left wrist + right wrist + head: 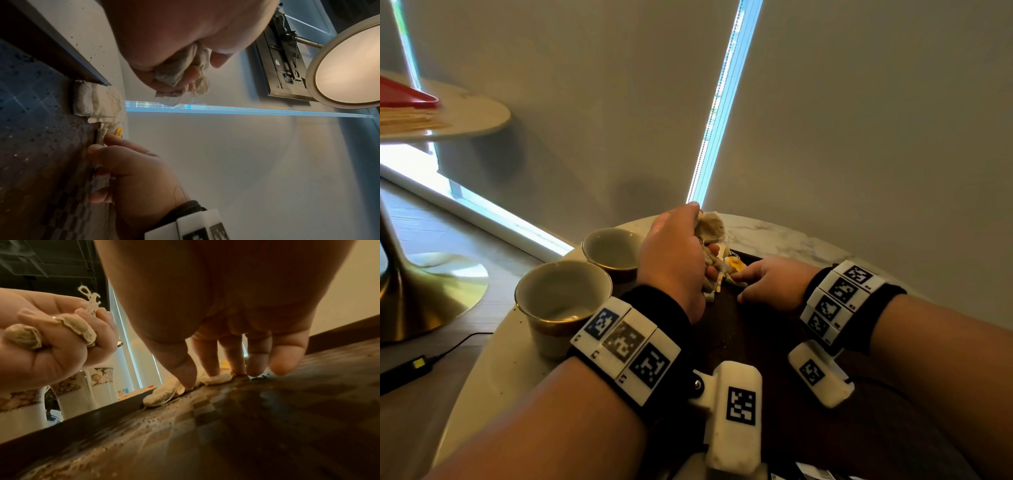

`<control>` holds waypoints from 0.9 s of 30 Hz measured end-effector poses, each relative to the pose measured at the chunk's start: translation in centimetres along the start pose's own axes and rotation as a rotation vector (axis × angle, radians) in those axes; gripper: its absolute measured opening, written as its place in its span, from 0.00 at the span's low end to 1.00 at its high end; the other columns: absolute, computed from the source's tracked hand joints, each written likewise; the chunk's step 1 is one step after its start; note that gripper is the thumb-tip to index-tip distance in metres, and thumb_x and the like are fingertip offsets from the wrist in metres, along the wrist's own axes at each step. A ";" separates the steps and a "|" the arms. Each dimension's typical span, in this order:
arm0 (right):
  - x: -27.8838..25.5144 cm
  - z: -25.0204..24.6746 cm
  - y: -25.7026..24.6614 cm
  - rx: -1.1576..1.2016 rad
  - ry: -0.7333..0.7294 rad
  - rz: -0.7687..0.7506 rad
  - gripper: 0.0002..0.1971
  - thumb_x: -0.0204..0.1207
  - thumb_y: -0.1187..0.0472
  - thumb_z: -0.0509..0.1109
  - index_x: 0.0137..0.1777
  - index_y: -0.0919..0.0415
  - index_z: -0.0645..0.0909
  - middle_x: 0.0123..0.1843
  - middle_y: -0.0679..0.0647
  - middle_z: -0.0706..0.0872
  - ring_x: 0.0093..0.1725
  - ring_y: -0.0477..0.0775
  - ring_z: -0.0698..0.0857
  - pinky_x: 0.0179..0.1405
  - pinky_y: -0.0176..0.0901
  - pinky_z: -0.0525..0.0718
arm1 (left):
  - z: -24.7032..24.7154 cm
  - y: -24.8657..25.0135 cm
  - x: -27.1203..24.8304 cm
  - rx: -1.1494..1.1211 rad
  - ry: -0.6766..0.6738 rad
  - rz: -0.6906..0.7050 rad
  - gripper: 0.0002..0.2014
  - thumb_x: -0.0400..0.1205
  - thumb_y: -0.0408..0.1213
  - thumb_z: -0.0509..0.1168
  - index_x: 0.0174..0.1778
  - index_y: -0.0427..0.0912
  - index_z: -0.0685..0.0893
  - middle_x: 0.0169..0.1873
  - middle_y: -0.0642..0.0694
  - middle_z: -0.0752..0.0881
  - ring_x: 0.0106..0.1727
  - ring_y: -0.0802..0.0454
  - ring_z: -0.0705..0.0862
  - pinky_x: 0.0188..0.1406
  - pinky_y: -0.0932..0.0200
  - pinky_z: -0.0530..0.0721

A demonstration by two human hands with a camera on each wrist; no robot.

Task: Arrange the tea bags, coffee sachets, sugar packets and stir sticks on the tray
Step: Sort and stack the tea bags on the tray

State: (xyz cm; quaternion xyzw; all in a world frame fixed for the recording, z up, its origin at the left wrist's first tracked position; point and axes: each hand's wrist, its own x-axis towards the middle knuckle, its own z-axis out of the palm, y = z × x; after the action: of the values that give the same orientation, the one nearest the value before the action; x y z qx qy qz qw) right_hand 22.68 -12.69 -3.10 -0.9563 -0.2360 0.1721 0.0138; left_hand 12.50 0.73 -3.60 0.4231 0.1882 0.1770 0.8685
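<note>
Dark checkered tray [236, 426], loose grains scattered; floor bare nearside, giving working room. Right hand [770, 284]: fingertips [211, 369] pressing tea bags [164, 394] flat against the far-left rim [72, 420]. Left hand [674, 260]: fisted round a bunch of tea bags [710, 228], held above. Step: tea-bag placement; next calls for feeding bags singly. Cups [561, 301] crowd the left edge.

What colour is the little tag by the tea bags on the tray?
The tag is yellow. It shows best in the head view.
</note>
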 end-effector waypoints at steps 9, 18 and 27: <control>0.3 0.1 -0.1 0.043 -0.003 -0.007 0.27 0.78 0.50 0.73 0.78 0.39 0.74 0.65 0.46 0.82 0.59 0.46 0.81 0.55 0.39 0.78 | -0.1 0.0 -0.2 0.011 -0.007 0.018 0.16 0.86 0.51 0.62 0.61 0.43 0.84 0.34 0.41 0.83 0.27 0.51 0.78 0.20 0.60 0.74; -0.3 -0.1 -0.4 0.091 -0.007 -0.006 0.25 0.80 0.53 0.72 0.77 0.40 0.76 0.72 0.49 0.81 0.61 0.47 0.81 0.54 0.38 0.76 | 0.0 0.2 -0.4 -0.038 -0.039 -0.041 0.18 0.86 0.52 0.62 0.55 0.39 0.84 0.31 0.40 0.81 0.24 0.50 0.77 0.19 0.61 0.73; -2.4 -1.7 -0.6 0.881 0.375 -0.217 0.18 0.71 0.43 0.76 0.53 0.54 0.85 0.43 0.50 0.89 0.43 0.51 0.86 0.36 0.43 0.83 | 0.1 0.1 -0.9 -0.083 -0.104 -0.140 0.23 0.86 0.59 0.56 0.54 0.43 0.84 0.36 0.40 0.86 0.33 0.48 0.82 0.21 0.61 0.74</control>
State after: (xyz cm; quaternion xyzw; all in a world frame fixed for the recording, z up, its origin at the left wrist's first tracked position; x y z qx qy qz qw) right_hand 21.03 -13.19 -0.66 -0.8440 -0.2324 0.0781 0.4771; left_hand 11.79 0.29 -3.30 0.3814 0.1644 0.1010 0.9041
